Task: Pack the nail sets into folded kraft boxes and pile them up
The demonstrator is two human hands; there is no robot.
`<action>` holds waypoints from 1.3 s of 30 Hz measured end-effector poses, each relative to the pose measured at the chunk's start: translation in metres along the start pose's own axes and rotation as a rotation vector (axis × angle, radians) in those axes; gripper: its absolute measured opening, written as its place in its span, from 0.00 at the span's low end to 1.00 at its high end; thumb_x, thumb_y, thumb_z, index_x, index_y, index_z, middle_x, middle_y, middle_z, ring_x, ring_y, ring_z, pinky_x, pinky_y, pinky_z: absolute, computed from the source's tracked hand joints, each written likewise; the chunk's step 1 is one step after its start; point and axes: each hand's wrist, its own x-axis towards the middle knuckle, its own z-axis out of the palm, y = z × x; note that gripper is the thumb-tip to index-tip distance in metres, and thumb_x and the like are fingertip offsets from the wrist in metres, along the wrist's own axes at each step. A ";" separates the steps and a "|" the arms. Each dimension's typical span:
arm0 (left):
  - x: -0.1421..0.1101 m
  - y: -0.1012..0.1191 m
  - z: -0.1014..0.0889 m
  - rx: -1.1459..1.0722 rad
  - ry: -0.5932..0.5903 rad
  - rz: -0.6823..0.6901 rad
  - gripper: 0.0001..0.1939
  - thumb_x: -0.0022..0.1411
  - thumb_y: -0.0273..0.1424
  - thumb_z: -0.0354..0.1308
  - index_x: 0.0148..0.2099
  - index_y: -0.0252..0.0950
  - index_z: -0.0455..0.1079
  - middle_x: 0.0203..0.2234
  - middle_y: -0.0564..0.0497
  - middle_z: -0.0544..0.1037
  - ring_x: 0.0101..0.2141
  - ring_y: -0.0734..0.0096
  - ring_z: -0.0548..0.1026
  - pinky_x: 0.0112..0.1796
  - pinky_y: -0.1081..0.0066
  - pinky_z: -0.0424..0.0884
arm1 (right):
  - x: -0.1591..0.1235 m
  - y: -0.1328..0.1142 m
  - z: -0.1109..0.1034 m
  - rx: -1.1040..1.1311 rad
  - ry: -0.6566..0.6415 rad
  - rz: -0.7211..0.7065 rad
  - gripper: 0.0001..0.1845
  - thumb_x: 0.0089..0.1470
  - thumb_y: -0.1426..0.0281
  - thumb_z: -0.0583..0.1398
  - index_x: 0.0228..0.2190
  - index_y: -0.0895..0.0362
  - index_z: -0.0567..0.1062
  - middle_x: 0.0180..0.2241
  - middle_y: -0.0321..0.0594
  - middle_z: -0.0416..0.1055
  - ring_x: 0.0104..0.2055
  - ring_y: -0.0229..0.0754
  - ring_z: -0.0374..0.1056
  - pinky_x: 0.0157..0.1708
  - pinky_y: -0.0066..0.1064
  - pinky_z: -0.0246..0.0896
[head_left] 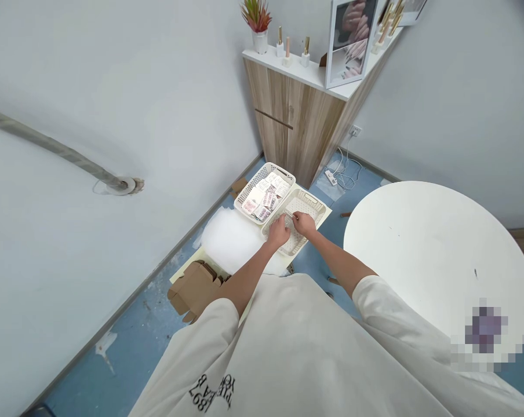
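Head camera: bent over a beige basket (313,200), a person in a white printed shirt (305,341) works a small clear item (288,220) between two bare hands. The item sits over the basket's interior, at the fingertips of both hands, with the left hand (279,231) to one side of it and the right hand (304,223) to the other. The grip of each hand is drawn together, the fingers pinched on the item from opposite sides; its exact shape is too small to make out. Just beyond the beige basket and to its left, a white basket (252,185) holds printed packets (268,200) in white, pink and purple. Directly left of the beige basket swells a soft white bundle (231,240), and past it, nearer the wearer, lie opened brown cardboard boxes (196,289). A pale yellow tabletop (326,216) shows along the beige basket's right edge. Behind the beige basket stands a wood-grain cabinet (283,104); to its far right, a white power strip (330,178) lies on the blue floor, and right of the basket spreads a round white table (418,243).
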 end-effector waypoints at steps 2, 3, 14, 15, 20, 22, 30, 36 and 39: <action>-0.001 0.002 0.000 0.017 -0.001 -0.002 0.33 0.60 0.23 0.56 0.67 0.36 0.58 0.55 0.37 0.73 0.60 0.45 0.68 0.60 0.51 0.60 | -0.002 0.001 -0.005 -0.004 0.037 0.007 0.17 0.65 0.64 0.52 0.45 0.54 0.79 0.42 0.48 0.79 0.47 0.51 0.72 0.46 0.35 0.61; -0.001 0.003 -0.001 0.022 0.003 0.002 0.32 0.60 0.23 0.56 0.66 0.36 0.58 0.57 0.37 0.72 0.60 0.45 0.67 0.60 0.51 0.60 | -0.003 0.001 -0.009 -0.003 0.059 0.012 0.17 0.66 0.64 0.52 0.45 0.54 0.79 0.42 0.48 0.79 0.46 0.51 0.72 0.47 0.35 0.61; 0.005 0.055 0.007 -0.158 0.143 0.208 0.24 0.65 0.25 0.53 0.63 0.37 0.62 0.59 0.40 0.69 0.60 0.55 0.67 0.61 0.56 0.61 | -0.046 0.031 -0.069 0.256 0.261 0.076 0.19 0.65 0.64 0.51 0.47 0.53 0.78 0.44 0.41 0.79 0.47 0.48 0.72 0.50 0.35 0.63; 0.006 0.063 0.013 -0.175 0.129 0.220 0.24 0.65 0.25 0.53 0.63 0.37 0.62 0.59 0.41 0.70 0.60 0.55 0.67 0.61 0.56 0.62 | -0.054 0.038 -0.075 0.277 0.280 0.083 0.18 0.64 0.64 0.51 0.47 0.53 0.79 0.44 0.41 0.79 0.47 0.48 0.73 0.49 0.34 0.64; 0.004 0.112 0.059 -0.221 0.033 0.294 0.23 0.64 0.24 0.54 0.61 0.39 0.63 0.55 0.44 0.73 0.55 0.58 0.72 0.57 0.57 0.66 | -0.104 0.087 -0.104 0.364 0.388 0.145 0.17 0.63 0.64 0.52 0.44 0.54 0.79 0.41 0.39 0.80 0.41 0.44 0.73 0.45 0.32 0.65; -0.001 0.133 0.084 -0.231 -0.035 0.325 0.23 0.63 0.23 0.55 0.60 0.40 0.64 0.54 0.45 0.74 0.54 0.59 0.73 0.56 0.58 0.68 | -0.127 0.114 -0.113 0.383 0.428 0.182 0.17 0.63 0.64 0.53 0.43 0.54 0.80 0.40 0.39 0.80 0.40 0.43 0.73 0.44 0.31 0.65; -0.039 0.205 0.202 -0.193 -0.341 0.336 0.29 0.62 0.21 0.53 0.65 0.37 0.61 0.57 0.38 0.71 0.48 0.61 0.77 0.52 0.61 0.73 | -0.232 0.238 -0.124 0.484 0.431 0.326 0.14 0.61 0.67 0.54 0.41 0.52 0.80 0.40 0.37 0.80 0.40 0.42 0.73 0.45 0.32 0.67; -0.072 0.243 0.298 -0.150 -0.534 0.270 0.28 0.61 0.24 0.54 0.64 0.38 0.62 0.60 0.40 0.70 0.53 0.59 0.75 0.51 0.63 0.72 | -0.299 0.327 -0.106 0.498 0.397 0.470 0.16 0.61 0.70 0.55 0.46 0.53 0.79 0.47 0.40 0.78 0.45 0.42 0.74 0.50 0.33 0.67; -0.090 0.257 0.338 -0.094 -0.575 0.261 0.25 0.61 0.24 0.55 0.61 0.39 0.64 0.57 0.44 0.73 0.57 0.58 0.72 0.53 0.62 0.70 | -0.327 0.366 -0.096 0.478 0.377 0.552 0.18 0.60 0.71 0.55 0.49 0.55 0.77 0.51 0.44 0.75 0.49 0.44 0.73 0.52 0.34 0.67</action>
